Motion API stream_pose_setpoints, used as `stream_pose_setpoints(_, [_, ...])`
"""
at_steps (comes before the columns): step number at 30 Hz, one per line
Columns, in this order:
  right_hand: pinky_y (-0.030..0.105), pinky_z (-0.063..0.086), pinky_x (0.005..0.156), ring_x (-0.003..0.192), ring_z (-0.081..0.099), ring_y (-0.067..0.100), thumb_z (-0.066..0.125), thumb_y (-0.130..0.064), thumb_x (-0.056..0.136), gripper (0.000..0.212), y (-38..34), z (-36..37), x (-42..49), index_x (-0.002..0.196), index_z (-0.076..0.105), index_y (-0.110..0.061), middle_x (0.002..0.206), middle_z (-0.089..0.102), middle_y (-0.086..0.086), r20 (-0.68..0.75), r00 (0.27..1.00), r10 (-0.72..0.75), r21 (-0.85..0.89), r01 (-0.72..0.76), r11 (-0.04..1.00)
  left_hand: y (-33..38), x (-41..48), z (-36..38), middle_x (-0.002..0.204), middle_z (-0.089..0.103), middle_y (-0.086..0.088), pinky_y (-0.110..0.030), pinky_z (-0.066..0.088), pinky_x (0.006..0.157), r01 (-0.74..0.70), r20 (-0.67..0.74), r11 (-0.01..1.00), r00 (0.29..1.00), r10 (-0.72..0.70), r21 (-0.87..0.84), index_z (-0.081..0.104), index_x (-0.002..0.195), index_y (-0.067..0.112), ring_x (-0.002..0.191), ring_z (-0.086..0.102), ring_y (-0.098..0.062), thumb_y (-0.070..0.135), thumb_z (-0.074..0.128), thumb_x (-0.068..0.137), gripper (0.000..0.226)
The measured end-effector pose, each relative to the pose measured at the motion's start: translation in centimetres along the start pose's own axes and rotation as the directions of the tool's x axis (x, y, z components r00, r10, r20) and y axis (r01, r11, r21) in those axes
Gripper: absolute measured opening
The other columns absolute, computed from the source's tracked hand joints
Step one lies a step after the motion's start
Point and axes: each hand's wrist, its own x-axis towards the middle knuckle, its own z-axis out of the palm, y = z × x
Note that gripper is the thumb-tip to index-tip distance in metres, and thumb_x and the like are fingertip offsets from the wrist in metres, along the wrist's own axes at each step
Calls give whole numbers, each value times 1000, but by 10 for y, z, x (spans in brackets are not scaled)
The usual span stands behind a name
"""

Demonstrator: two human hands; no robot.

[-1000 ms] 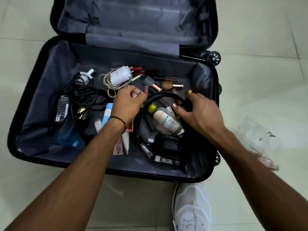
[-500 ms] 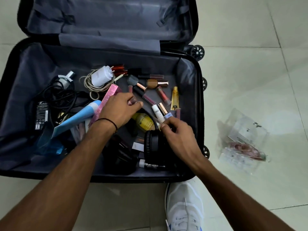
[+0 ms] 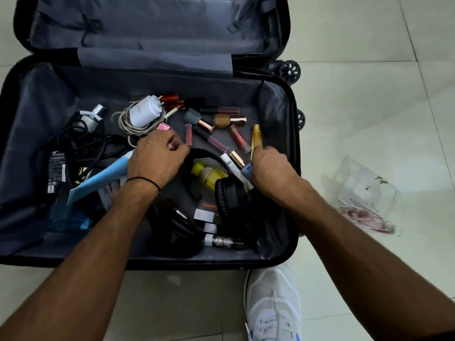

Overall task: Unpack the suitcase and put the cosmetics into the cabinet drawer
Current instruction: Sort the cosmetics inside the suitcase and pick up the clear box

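The left hand [image 3: 157, 159] sits with fingers curled on the black headphones [image 3: 231, 200]; whether it holds anything, I can't tell. The right hand [image 3: 269, 167] curls at the near end of a yellow tube [image 3: 256, 134], its grip hidden. Lip glosses [image 3: 238, 139] lie just left of the tube in the open suitcase [image 3: 147, 263].

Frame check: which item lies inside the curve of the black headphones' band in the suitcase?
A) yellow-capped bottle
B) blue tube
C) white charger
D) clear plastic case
A: the yellow-capped bottle lies within the arc of the black headphones; the other three lie outside it.
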Motion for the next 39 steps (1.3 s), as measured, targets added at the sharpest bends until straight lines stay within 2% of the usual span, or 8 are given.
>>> stream_pose_setpoints(13, [41,48,89,101,59,37,59,-3,93,49,10,19,-7,138,42,-11,133,38,12,-204,976,-79,311,141,940,-7,-22,2,109,53,2,-19,34,86,-47,-12,984,999,46,-169,71,102,19,93,50,-10,20,68,86,16])
stream_pose_setpoints(15, [29,54,80,95,63,22,68,-4,89,48,14,14,-1,132,49,-14,125,49,8,-282,959,-32,572,194,797,-6,-22,3,110,53,4,-19,35,88,-59,-2,981,998,59,-186,70,102,18,96,51,-10,19,68,86,16])
stream_pose_setpoints(17, [22,55,71,89,68,15,71,2,86,40,16,7,2,122,57,-11,113,64,8,-199,980,-15,881,186,435,-6,-24,4,109,57,3,-20,36,87,-58,-1,978,998,59,-202,70,102,19,96,53,-11,18,67,86,16])
stream_pose_setpoints(21, [37,56,93,96,72,21,64,9,88,33,19,-3,4,118,64,-4,107,74,11,-72,985,-158,996,63,-64,-5,-28,3,97,62,7,-21,40,83,-4,13,969,1000,8,-247,70,105,21,92,56,-12,19,66,88,17])
stream_pose_setpoints(27, [49,53,99,95,70,27,56,12,91,38,18,-2,6,126,60,-2,107,69,14,-40,971,-238,983,-4,-182,-4,-28,-1,90,65,7,-9,38,70,27,45,955,999,-14,-295,70,104,25,86,58,-9,20,66,88,17])
stream_pose_setpoints(31, [35,55,65,69,56,16,44,5,90,32,15,-5,10,119,56,-3,84,58,6,33,965,-261,924,-129,-360,-3,-28,-4,97,69,11,-5,40,74,28,136,936,990,21,-350,71,107,30,90,61,-2,25,68,89,19])
stream_pose_setpoints(36, [25,36,49,57,41,13,42,-6,94,13,8,-9,18,94,55,-6,72,47,4,66,981,-180,986,-92,-139,4,-29,0,98,68,16,-1,39,73,6,176,921,982,68,-389,71,107,30,90,60,7,24,67,90,19])
stream_pose_setpoints(39, [31,42,57,63,51,17,51,-18,96,12,4,-7,25,97,57,-9,77,56,4,-53,996,-72,923,76,377,3,-28,0,97,68,15,0,39,71,12,156,913,986,57,-408,70,106,29,87,59,7,23,67,90,17])
